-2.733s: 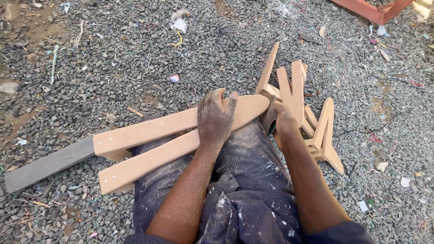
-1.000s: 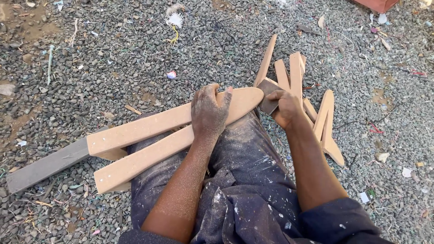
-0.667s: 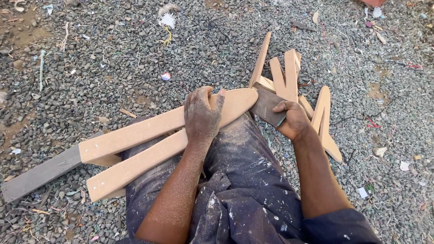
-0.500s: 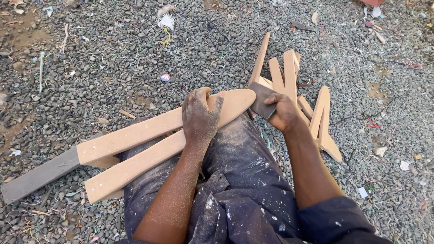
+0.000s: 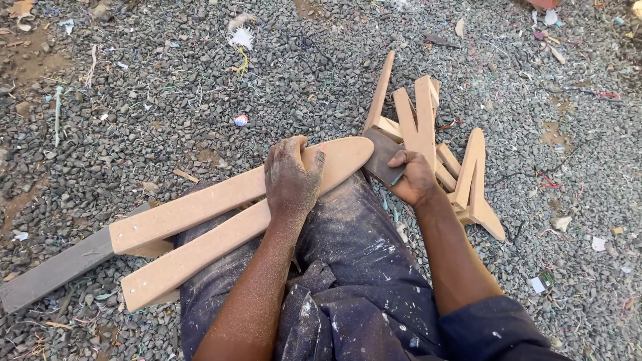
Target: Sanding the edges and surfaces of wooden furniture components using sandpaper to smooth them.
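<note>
- While pressed palm-down, the left hand point(image 5: 291, 175) clamps the long tan wooden slat with a rounded tip point(image 5: 241, 194) against the person's thigh, fingers curled over its top edge.
- Right hand point(image 5: 414, 177) is closed around a dark grey rectangular sanding sheet point(image 5: 382, 156), held just beside the slat's rounded tip.
- Slat lies across the lap, running from the rounded end near the right hand down-left to a squared end over the gravel; a second, similar tan slat point(image 5: 194, 257) lies directly beneath it, touching.
- Judgement: the slat looks stiff and light, dry and dusty rather than slippery; best gripped near the rounded end, where the left hand sits.
- Surface is smooth, pale and unpainted; a few small holes show in the lower slat's squared end.
- Beyond: dust-speckled dark blue trousers point(image 5: 361, 267), a heap of tan wooden offcuts point(image 5: 428, 134) behind the right hand, grey gravel ground point(image 5: 167, 100).
</note>
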